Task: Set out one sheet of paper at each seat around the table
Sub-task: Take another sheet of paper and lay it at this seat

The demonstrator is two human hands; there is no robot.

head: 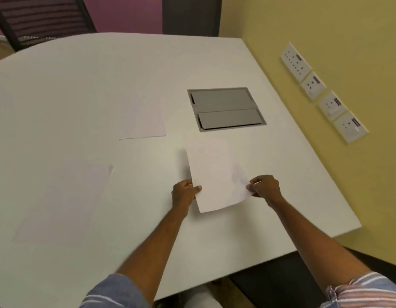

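Observation:
I hold a white sheet of paper [217, 176] just above the white table [81, 85], near its right side. My left hand [184, 193] pinches the sheet's left edge and my right hand [265, 187] pinches its right edge. A second sheet [142, 117] lies flat near the table's middle, to the left of the cable box. A third sheet [66, 201] lies flat at the left, closer to me, faint against the white top.
A grey recessed cable box [226, 108] with two lids sits in the table beyond the held sheet. A dark mesh chair [41, 18] stands at the far left. The yellow wall at right carries several socket plates [323, 92]. A dark seat [281, 283] shows under the near table edge.

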